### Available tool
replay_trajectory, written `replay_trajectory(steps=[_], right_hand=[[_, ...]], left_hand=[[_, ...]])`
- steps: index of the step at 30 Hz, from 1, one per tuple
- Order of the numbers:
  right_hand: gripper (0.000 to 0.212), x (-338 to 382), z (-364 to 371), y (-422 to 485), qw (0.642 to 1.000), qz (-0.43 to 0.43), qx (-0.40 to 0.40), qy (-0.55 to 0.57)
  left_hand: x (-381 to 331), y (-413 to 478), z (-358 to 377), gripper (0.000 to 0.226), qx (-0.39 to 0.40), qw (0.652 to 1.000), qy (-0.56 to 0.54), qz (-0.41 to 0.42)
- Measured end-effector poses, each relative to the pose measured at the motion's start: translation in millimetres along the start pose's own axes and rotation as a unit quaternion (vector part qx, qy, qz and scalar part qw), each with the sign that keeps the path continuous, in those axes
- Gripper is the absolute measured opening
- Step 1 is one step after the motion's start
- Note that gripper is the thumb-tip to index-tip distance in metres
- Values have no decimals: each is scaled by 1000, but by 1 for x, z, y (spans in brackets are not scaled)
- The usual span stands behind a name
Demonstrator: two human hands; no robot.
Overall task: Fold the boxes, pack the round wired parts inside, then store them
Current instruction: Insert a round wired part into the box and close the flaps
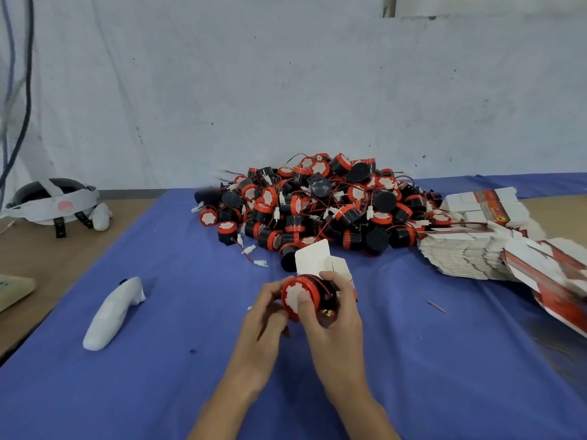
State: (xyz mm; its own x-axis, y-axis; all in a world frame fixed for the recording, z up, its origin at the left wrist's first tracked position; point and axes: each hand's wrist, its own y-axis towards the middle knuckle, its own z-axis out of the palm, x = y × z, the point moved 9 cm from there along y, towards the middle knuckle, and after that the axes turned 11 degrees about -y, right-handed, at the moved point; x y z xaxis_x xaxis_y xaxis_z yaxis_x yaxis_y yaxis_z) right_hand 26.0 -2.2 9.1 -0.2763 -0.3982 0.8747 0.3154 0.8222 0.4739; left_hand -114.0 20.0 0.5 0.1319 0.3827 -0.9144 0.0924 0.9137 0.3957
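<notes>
head view: over the blue worktop, left hand has its grip curled on the round part, half into the open box that the right hand grips, thumb on the part's face. i'd tuck the wire in first, then push it straight.

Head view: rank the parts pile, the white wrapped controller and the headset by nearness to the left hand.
1. Parts pile, just beyond the left hand.
2. White wrapped controller, left on the cloth.
3. Headset, far left, off the cloth.
</notes>
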Motion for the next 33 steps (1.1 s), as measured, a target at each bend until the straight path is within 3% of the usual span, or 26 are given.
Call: replay_trajectory(steps=[9,13,15,19,21,29,33], right_hand=[[50,-1,3,0,999,23,20,19],[42,-4,-21,3,998,2,-38,-45],[60,-18,-47,14,992,24,-63,-106],[78,-59,-55,29,967,137,72,-200],[73,-64,-48,27,956,140,112,-231],[54,-57,-40,25,942,72,142,-296],[34,-59,-48,27,954,85,90,-272]], left_hand=[[6,6,4,30,4,996,-75,-57],[15,11,-13,27,-79,984,-131,-87],[21,13,-24,24,-120,974,-170,-91],[27,13,-32,23,-145,970,-170,-93],[29,12,-30,25,-140,971,-167,-98],[30,11,-33,22,-150,971,-157,-104],[29,10,-41,21,-178,969,-146,-88]])
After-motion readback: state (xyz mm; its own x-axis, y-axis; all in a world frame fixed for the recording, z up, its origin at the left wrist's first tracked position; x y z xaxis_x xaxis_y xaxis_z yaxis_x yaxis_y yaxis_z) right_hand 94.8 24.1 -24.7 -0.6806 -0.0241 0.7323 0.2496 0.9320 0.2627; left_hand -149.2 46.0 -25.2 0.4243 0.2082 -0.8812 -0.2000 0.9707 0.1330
